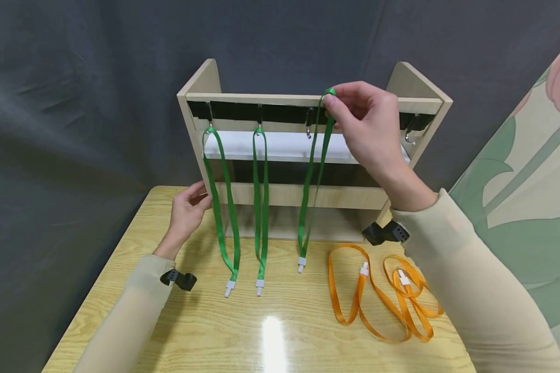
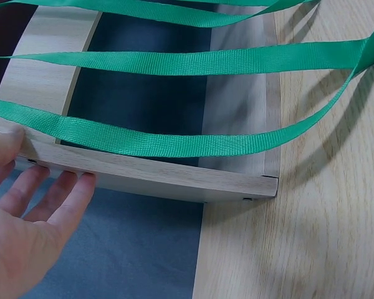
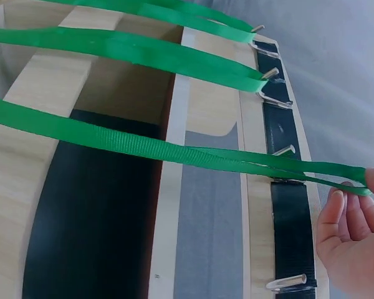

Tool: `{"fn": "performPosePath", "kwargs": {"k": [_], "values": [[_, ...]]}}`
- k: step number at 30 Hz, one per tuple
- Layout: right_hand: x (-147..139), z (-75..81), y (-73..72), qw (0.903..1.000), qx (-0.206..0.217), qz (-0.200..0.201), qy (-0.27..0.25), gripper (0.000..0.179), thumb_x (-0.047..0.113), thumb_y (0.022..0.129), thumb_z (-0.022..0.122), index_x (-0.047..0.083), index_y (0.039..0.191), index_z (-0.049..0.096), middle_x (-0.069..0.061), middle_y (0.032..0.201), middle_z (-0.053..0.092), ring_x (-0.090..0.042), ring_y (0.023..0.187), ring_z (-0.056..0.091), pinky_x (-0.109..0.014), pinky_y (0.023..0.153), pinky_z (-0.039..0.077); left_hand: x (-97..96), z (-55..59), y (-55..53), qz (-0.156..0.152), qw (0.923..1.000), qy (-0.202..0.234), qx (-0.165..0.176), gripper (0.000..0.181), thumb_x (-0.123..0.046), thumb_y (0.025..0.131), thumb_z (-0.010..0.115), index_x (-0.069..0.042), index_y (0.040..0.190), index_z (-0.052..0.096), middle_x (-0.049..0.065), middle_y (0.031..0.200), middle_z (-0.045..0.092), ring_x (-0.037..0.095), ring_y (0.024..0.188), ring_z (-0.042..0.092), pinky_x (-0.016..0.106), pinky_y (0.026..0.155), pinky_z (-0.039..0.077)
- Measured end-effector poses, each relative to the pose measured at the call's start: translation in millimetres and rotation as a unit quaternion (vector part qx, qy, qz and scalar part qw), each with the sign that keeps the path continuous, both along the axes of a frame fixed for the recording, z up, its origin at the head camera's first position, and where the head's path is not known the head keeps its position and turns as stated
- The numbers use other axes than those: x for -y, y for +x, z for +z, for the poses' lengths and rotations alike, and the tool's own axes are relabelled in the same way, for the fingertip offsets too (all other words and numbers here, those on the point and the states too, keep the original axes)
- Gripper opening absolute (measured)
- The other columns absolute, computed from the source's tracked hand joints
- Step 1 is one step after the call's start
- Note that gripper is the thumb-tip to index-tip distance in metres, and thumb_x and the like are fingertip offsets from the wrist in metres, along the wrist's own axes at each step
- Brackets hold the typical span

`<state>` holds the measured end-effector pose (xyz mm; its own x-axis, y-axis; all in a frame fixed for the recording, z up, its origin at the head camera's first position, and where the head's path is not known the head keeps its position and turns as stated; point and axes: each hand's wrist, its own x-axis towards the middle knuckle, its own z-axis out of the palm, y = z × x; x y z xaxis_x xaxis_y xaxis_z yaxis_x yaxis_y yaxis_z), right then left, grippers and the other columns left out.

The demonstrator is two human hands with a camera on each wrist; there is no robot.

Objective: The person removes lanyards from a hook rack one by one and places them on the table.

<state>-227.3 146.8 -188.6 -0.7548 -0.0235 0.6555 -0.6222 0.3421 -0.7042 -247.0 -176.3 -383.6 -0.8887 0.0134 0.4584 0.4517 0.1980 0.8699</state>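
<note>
My right hand (image 1: 371, 122) pinches the top loop of a green lanyard (image 1: 306, 207) between thumb and fingertips. The loop is up at the rack's top rail, just right of the third hook (image 1: 308, 129), and the white clip (image 1: 302, 263) dangles below. In the right wrist view, the held strap (image 3: 137, 143) passes across that hook. Low on the wooden rack (image 2: 174, 171), my left hand (image 1: 189, 210) holds the left side panel, thumb at its front edge and fingers along the outer face. Two other green lanyards (image 1: 233, 207) (image 1: 261, 207) hang from the first two hooks.
A fourth hook (image 1: 409, 135) at the right end of the black strip (image 1: 284, 115) carries nothing. Two orange lanyards (image 1: 333, 290) (image 1: 413, 290) lie loosely looped on the wooden table (image 1: 214, 336), under my right forearm. A dark curtain (image 1: 98, 77) stands behind the rack.
</note>
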Motion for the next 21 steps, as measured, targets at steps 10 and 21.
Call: {"fn": "performPosePath", "kwargs": {"k": [10, 21], "values": [[-3.7, 3.9, 2.5, 0.9999, 0.002, 0.016, -0.002, 0.017, 0.014, 0.090, 0.068, 0.001, 0.102, 0.071, -0.010, 0.087, 0.067, -0.021, 0.073, 0.060, -0.025, 0.065, 0.052, -0.8, 0.9, 1.5, 0.000, 1.0000, 0.000, 0.006, 0.035, 0.008, 0.092, 0.057, 0.011, 0.126, 0.055, 0.030, 0.112, 0.060, 0.044, 0.103, 0.057, 0.030, 0.074, 0.056], [-3.0, 9.9, 2.1, 0.9995, -0.018, 0.026, 0.006, 0.017, 0.012, 0.091, 0.067, -0.001, 0.101, 0.070, -0.012, 0.086, 0.067, -0.020, 0.071, 0.059, -0.025, 0.065, 0.051, -1.4, 2.1, 2.6, 0.001, 0.9999, -0.001, 0.013, 0.035, 0.008, 0.092, 0.056, 0.012, 0.127, 0.054, 0.031, 0.113, 0.059, 0.043, 0.103, 0.056, 0.023, 0.073, 0.055]]}}
